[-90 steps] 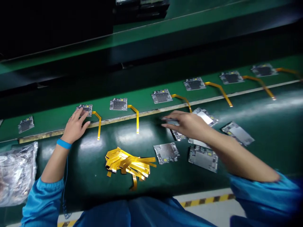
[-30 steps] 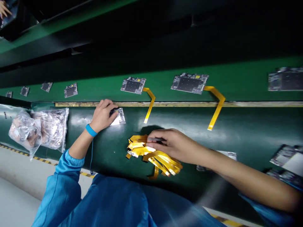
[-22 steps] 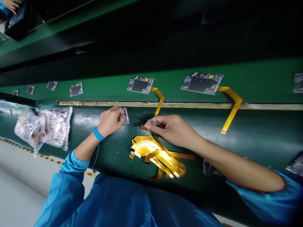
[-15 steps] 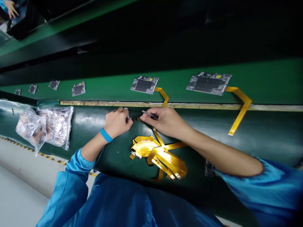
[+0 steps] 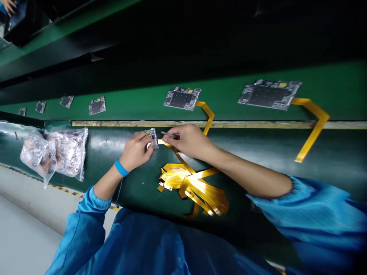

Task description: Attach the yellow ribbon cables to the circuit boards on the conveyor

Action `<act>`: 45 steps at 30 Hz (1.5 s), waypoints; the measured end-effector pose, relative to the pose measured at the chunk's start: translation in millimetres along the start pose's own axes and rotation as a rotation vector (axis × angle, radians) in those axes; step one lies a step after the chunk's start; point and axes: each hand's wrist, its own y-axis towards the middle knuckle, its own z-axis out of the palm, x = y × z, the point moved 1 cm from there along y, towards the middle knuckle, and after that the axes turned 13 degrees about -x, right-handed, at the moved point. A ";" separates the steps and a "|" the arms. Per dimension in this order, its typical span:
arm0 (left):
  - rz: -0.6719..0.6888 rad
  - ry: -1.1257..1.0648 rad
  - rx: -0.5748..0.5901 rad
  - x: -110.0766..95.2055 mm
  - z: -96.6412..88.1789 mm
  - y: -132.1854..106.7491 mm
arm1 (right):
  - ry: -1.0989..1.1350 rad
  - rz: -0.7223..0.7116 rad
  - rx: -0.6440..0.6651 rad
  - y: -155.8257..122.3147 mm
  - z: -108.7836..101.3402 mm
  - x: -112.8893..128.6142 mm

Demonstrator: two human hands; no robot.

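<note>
My left hand (image 5: 135,149), with a blue band on its wrist, grips a small circuit board (image 5: 154,136) that is partly covered by its fingers. My right hand (image 5: 190,141) pinches a gold flat flex cable (image 5: 180,158) near its end and also carries a thin grey pen-like tool (image 5: 169,135), whose tip points left. The cable's end lies at the board's right edge; whether it is seated there I cannot tell. Just below my hands a pile of gold flex cables (image 5: 174,177) lies on the dark green work surface (image 5: 109,152).
Behind a narrow ledge (image 5: 120,124), a green belt (image 5: 132,107) carries several circuit boards; the two on the right, the nearer board (image 5: 182,98) and the larger board (image 5: 268,94), have flex cables attached. Clear plastic bags (image 5: 70,152) lie at left. Another person's hand (image 5: 8,5) shows top left.
My right hand has moved left with the cable, bringing its end to the board. My left hand has shifted slightly left and down, exposing more board. The cabled boards have moved right.
</note>
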 end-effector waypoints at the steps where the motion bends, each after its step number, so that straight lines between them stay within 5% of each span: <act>1: 0.016 -0.004 -0.001 1.0 0.0 -2.0 | -0.009 0.001 -0.003 0.2 0.3 -0.5; 7: -0.112 0.121 0.105 -16.3 0.9 10.7 | -0.014 -0.038 0.014 -3.1 -6.2 -4.7; 12: -0.190 0.236 0.076 -31.1 8.2 21.7 | -0.115 -0.052 0.074 -6.2 -12.9 -8.3; 21: -0.215 0.198 0.104 -23.5 5.4 20.4 | -0.111 -0.043 0.028 -3.4 -13.0 1.5; 30: 0.057 -0.103 -0.074 -1.9 6.2 -14.8 | -0.063 0.018 -0.015 -2.7 -7.1 3.8; 45: 0.118 0.011 -0.030 -8.8 8.3 -31.9 | -0.076 0.005 -0.006 -2.6 -8.3 -1.3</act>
